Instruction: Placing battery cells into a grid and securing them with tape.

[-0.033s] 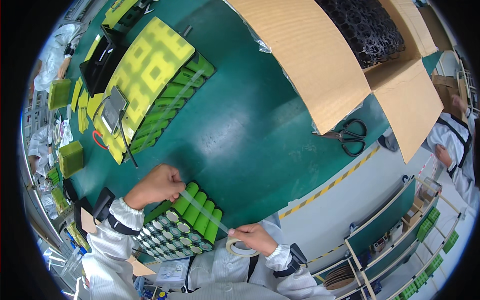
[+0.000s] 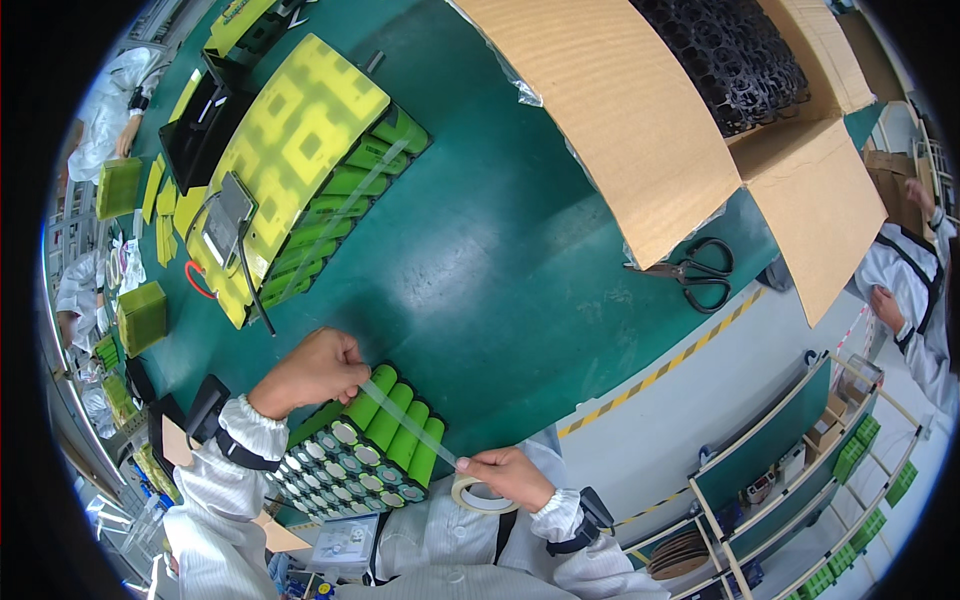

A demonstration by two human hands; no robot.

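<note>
A strip of clear tape is drawn taut across the side of a block of green cylindrical battery cells. My left hand pinches its free end at the block's upper edge. The tape's other end leads to a tape roll, which hangs by the block's lower right corner. My right hand is closed on the roll, thumb and finger pressed where the strip leaves it. Round cell ends in a dark holder face me. My left wrist covers part of the block's left side.
A larger battery pack with a yellow top board and wires lies at the far left. An open cardboard box of black plastic holders stands far right, with scissors beside it. Shelving is at lower right; co-workers are on both sides.
My hands, the tape and the block show no visible movement. At the right edge, a co-worker's raised hand and body have shifted slightly.
</note>
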